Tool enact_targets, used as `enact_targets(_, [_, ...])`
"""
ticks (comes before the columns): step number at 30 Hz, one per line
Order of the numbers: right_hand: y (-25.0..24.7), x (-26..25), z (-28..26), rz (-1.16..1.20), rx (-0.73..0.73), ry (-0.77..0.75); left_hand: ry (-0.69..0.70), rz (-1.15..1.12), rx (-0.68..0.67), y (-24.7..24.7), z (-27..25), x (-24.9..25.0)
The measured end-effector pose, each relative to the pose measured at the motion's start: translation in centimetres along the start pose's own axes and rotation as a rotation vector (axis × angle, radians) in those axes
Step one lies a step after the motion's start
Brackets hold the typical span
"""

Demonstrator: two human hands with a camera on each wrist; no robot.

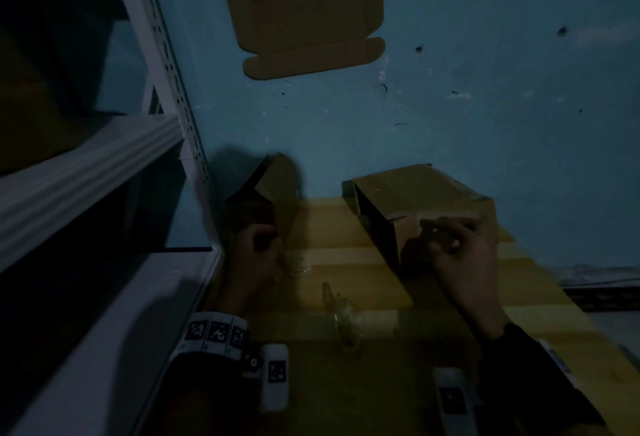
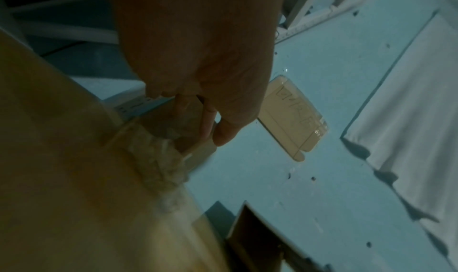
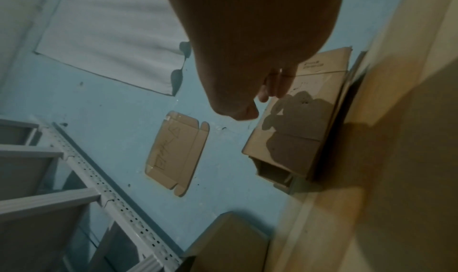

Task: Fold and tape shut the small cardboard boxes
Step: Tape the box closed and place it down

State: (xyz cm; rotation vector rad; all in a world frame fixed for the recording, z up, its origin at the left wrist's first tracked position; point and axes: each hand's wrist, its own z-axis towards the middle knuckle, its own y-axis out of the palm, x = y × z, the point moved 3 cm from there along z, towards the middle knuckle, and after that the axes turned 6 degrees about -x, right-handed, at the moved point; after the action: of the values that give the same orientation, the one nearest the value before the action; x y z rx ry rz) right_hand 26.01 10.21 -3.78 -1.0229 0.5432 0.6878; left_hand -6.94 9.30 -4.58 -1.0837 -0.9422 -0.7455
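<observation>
Flaps first: left hand (image 1: 258,245) grips the small box (image 1: 266,193); right hand (image 1: 460,255), loosely curled, empty, should steady the open carton (image 1: 415,207) ahead of it.

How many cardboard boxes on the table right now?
2. One small box at the table's left end by the shelf, gripped by the left hand; one open box at the back right, near the right hand. More may sit out of frame.

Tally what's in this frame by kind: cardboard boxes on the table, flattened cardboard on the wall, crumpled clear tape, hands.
Cardboard boxes on the table: 2 (left box, right box)
Flattened cardboard on the wall: 1
Crumpled clear tape: 1
Hands: 2 (left hand, right hand)
Total: 6
</observation>
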Motion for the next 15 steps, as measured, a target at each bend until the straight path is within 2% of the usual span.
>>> enact_targets(3, [-0.9, -1.5, -0.5, 0.154, 0.092, -0.048, -0.027, 0.196, -0.031, -0.2, 0.0, -0.5])
enact_targets(7, [-0.9, -1.4, -0.5, 0.185, 0.097, -0.015, -0.146, 0.356, -0.281, 0.4, -0.8, -1.2])
enact_targets(9, [-0.7, -1.2, -0.5, 0.212, 0.085, 0.004, -0.157, 0.461, -0.364, 0.5, -1.3, -1.4])
enact_targets(12, [-0.7, -1.4, -0.6, 0.245, 0.09, 0.038, -0.113, 0.456, -0.315, -0.1, -1.3, -1.3])
enact_targets(15, [-0.6, -1.5, -0.6, 0.271, 0.085, 0.054, -0.144, 0.402, -0.308, -0.5, -1.2, -1.1])
